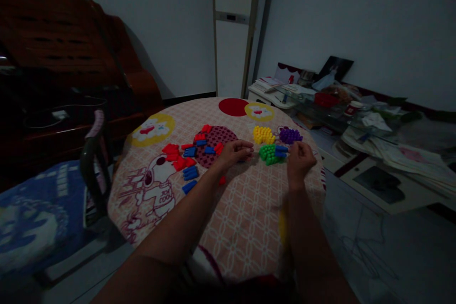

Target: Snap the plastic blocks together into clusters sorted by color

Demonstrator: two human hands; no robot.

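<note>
My left hand (pixel 238 152) hovers over the right side of the dark dotted circle, its fingers stretched to the right and holding nothing. My right hand (pixel 301 159) is closed, thumb and fingertips pinched at the end of a blue plastic piece (pixel 281 150). That piece lies against a bumpy green cluster of plastic beads (pixel 268 154); whether they are joined I cannot tell. Just behind are a yellow cluster (pixel 263 135) and a purple cluster (pixel 290 136). Left of my left hand lie several loose red pieces (pixel 172 152) and blue pieces (pixel 190 173).
A patterned cloth covers the round table (pixel 245 209). At the left stand a chair (pixel 94 152) with a blue seat cover and a dark wooden bench (pixel 64 42). A cluttered low cabinet (pixel 370 175) is on the right, a tall white unit (pixel 232 52) behind.
</note>
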